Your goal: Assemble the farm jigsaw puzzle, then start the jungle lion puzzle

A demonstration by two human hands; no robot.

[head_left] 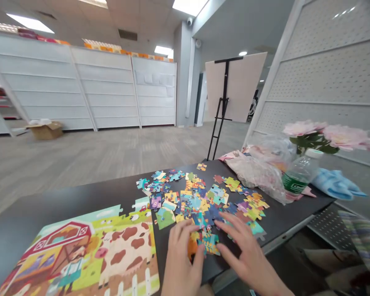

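I've got a wide grey carpeted floor (117, 156) on my feed, with a row of white panels (105, 86) along the back and a board on a black easel (225, 88) up ahead. The dark table (80, 197) runs right across my view, and plastic bags (255, 172), pink flowers (343, 137), a blue cloth (333, 185) and a green-labelled bottle (296, 181) crowd its right end. The farm puzzle (126, 246) lies flat on the left, and the loose pieces (193, 199) are scattered mid-table, just past the hands. My left hand (181, 253) comes up from the bottom edge, my right hand (249, 250) slants in from the lower right, both palm-down. Right fingers are spread wide, thumb at the edge of a teal piece (211, 242). Left thumb and forefinger sit a bit apart around an orange piece (192, 246); honestly can't tell if it's pinched.
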